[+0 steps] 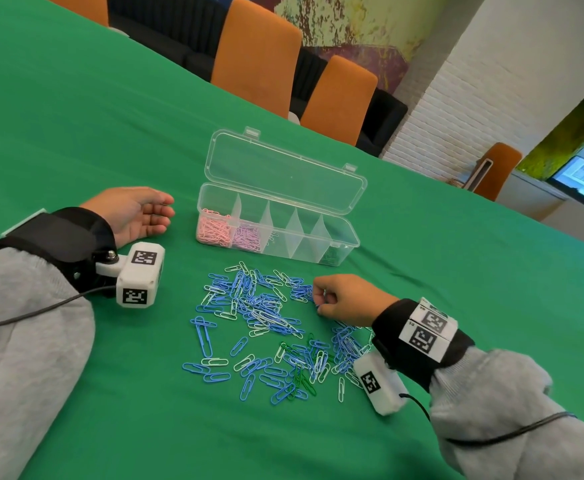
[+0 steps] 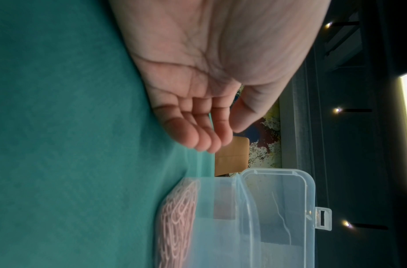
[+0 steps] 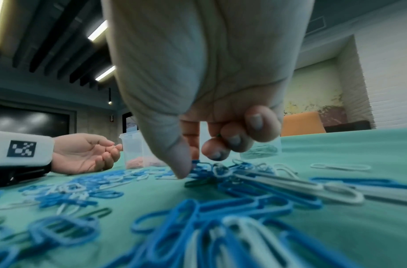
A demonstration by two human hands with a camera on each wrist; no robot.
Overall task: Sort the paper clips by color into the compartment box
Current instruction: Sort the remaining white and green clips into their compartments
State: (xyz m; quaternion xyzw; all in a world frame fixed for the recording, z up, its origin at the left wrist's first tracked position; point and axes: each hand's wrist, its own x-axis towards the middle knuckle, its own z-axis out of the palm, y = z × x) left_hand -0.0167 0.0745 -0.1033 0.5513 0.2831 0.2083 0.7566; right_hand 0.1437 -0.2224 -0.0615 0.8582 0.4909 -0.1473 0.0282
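The clear compartment box [image 1: 351, 241] stands open mid-table. Pink clips [image 1: 214, 230] fill its left end compartment, lilac clips [image 1: 247, 237] the one beside it, and green clips [image 1: 332, 257] lie in the right end one. In front of it lies a loose pile of blue, white and green paper clips [image 1: 259, 313]. My right hand [image 1: 320, 301] is at the pile's right edge, fingers curled. Its thumb and forefinger tips are down among blue clips [image 3: 199, 162], and a bit of a green clip [image 3: 218, 135] shows between the curled fingers. My left hand [image 1: 159, 216] rests palm up and relaxed, left of the box, holding nothing.
A green cloth [image 1: 76, 116] covers the table. Orange chairs [image 1: 256, 53] stand along the far edge. Camera blocks with cables sit on both wrists, the right one [image 1: 379, 384] low over the clips.
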